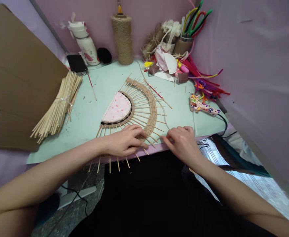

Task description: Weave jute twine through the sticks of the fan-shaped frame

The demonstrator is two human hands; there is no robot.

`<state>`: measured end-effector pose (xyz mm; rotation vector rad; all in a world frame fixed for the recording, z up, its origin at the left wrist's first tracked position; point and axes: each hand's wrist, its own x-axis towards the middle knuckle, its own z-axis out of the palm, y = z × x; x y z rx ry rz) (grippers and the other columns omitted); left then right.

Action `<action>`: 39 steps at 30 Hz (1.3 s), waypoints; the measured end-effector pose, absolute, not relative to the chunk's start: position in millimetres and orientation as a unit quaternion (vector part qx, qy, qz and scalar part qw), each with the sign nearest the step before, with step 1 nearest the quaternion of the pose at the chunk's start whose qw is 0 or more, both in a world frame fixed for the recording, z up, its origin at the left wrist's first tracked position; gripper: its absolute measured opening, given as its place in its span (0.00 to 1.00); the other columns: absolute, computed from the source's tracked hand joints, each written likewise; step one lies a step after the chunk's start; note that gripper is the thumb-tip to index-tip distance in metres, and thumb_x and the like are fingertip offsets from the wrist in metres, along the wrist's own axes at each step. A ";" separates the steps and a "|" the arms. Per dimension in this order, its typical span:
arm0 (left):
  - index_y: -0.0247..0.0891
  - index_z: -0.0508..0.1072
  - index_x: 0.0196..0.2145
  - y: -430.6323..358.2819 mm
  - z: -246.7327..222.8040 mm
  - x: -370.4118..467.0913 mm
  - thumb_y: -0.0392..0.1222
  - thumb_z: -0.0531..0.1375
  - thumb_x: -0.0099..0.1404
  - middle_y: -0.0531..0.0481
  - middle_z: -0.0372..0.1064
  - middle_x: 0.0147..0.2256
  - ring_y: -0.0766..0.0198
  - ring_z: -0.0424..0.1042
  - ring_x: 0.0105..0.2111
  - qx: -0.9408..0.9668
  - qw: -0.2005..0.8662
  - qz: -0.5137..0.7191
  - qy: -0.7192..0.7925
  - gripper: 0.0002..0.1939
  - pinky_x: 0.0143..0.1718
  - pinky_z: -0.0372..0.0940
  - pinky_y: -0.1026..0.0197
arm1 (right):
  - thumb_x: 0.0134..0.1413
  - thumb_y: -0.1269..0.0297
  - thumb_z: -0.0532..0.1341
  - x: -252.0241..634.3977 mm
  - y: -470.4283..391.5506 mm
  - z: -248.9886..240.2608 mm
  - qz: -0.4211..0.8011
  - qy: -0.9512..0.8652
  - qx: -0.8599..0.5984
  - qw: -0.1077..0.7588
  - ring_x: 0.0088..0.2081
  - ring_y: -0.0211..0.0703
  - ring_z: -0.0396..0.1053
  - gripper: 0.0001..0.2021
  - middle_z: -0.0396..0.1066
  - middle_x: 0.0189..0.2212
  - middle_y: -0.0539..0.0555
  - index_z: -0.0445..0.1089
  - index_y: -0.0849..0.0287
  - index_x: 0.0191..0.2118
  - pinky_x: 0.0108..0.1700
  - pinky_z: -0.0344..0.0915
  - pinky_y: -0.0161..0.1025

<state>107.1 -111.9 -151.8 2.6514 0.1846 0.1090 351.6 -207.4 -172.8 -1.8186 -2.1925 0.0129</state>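
A half-round woven fan (152, 112) of thin sticks and brown twine lies at the table's front edge, some stick ends jutting past it. Its inner half-circle is pink-patterned fabric (117, 108) with a black trim. My left hand (127, 140) rests over the lower part of the twine band, with fingers bent around it and the sticks; its fingertips partly hide the weave. To the right of the fan, my right hand (182, 144) is closed, with thumb and fingers together on a thin strand of twine (166, 121). The pinch point itself is hidden.
A twine spool (122, 39) and a white bottle (87, 44) stand at the back. Bundled sticks (57, 105) lie left, beside a cardboard sheet (18, 75). A patterned glue gun (203, 106), pipe cleaners (208, 84) and a scissors holder (183, 45) are on the right.
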 end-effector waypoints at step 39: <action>0.39 0.72 0.53 -106.8 -158.1 109.0 0.34 0.52 0.67 0.39 0.69 0.50 0.56 0.66 0.45 0.971 0.215 0.099 0.040 0.19 0.49 0.64 0.52 | 0.62 0.62 0.56 356.4 -205.9 -177.5 -0.002 -0.750 -0.636 0.182 0.32 0.44 0.64 0.12 0.72 0.26 0.53 0.67 0.57 0.28 0.43 0.47 0.44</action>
